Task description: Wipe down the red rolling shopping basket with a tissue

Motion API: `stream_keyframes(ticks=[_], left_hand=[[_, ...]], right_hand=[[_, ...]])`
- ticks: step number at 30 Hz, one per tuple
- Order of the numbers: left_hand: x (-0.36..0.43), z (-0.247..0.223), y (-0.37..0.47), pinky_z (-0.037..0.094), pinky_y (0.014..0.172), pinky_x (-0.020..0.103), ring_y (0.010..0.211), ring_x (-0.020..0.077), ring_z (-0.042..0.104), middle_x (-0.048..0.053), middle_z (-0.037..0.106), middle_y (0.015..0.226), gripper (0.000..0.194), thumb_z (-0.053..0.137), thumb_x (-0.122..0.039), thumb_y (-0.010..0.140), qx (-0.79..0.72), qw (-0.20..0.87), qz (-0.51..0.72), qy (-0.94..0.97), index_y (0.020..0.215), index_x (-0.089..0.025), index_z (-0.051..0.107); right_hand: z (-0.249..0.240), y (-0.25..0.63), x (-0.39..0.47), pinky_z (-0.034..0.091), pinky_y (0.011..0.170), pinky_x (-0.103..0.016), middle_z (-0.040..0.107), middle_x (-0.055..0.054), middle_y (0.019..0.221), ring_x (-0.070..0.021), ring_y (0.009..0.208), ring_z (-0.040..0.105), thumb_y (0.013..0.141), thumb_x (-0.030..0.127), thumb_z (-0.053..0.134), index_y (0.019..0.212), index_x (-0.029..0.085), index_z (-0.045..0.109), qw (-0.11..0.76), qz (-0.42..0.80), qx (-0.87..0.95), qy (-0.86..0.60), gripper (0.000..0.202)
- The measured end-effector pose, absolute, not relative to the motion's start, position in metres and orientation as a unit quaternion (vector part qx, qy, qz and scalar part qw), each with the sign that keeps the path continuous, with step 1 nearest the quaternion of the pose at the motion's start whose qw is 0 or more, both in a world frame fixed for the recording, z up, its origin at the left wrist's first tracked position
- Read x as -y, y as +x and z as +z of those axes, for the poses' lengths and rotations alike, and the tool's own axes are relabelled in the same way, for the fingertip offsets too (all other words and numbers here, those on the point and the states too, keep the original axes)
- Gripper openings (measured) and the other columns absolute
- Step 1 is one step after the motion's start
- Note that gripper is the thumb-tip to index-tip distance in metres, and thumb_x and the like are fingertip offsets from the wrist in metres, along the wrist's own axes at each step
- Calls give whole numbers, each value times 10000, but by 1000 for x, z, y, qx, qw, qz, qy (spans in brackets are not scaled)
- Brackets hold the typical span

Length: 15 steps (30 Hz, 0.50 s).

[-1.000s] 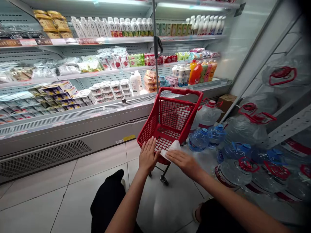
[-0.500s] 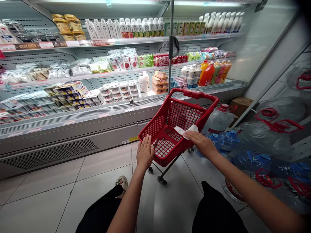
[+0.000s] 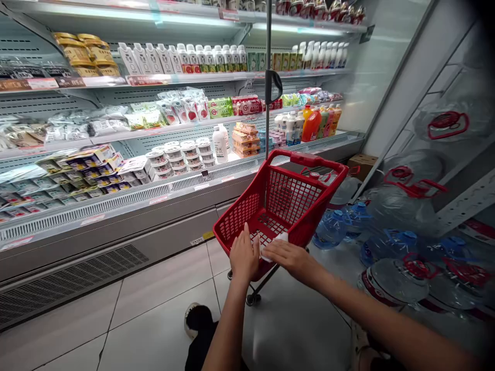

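A small red shopping cart (image 3: 294, 193) on metal legs with casters stands in front of me, its handle on the far side. My right hand (image 3: 290, 260) lies over the basket's near rim with a white wipe (image 3: 283, 237) under its fingers. Parts of the wipe stick out beyond the fingertips; the palm hides the rest. At the near left corner of the basket is my left hand (image 3: 244, 255), its fingers stretched out and thumb apart, holding nothing. Whether it touches the rim I cannot tell.
An open refrigerated display case (image 3: 170, 219) runs along the left and back, stocked with yogurt tubs (image 3: 180, 154), cartons and bottles. A vertical door edge with a handle (image 3: 274, 85) rises behind the cart. Large water bottles (image 3: 394, 278) crowd the right side. A cardboard box (image 3: 361, 165) sits behind.
My right hand has slid with the wipe from the basket's right side toward its near edge, close to my left hand. The view has shifted, and the cart appears slightly turned.
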<state>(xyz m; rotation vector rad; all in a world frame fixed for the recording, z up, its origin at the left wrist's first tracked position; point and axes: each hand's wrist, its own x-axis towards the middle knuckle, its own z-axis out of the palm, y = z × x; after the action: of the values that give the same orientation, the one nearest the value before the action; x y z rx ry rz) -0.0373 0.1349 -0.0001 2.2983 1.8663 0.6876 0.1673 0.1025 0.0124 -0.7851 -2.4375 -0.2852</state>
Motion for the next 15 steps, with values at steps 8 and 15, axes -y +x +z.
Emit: stream_keyframes(ticks=[8,15], left_hand=[[-110,9,-28,325,1256,443,1470,246,473,139,511,1576,629,279,-470,1098,-618,49,219,753,1613,-112,329],[-73,12,14,317,1257,425,1510,225,412,102,440,1632,614,215,-445,1107,-599,7,254,759,1640,-146,272]], right_hand=[[14,251,-112,488,1161,-438,713,-94,1318,-221,1257,647,957,27,426,1411,198,619,279,-140,860,-403,522],[-23,188,-54,466,1189,-415,652,-114,1433,-221,1374,571,953,28,435,1511,160,529,303,-154,861,-379,581]])
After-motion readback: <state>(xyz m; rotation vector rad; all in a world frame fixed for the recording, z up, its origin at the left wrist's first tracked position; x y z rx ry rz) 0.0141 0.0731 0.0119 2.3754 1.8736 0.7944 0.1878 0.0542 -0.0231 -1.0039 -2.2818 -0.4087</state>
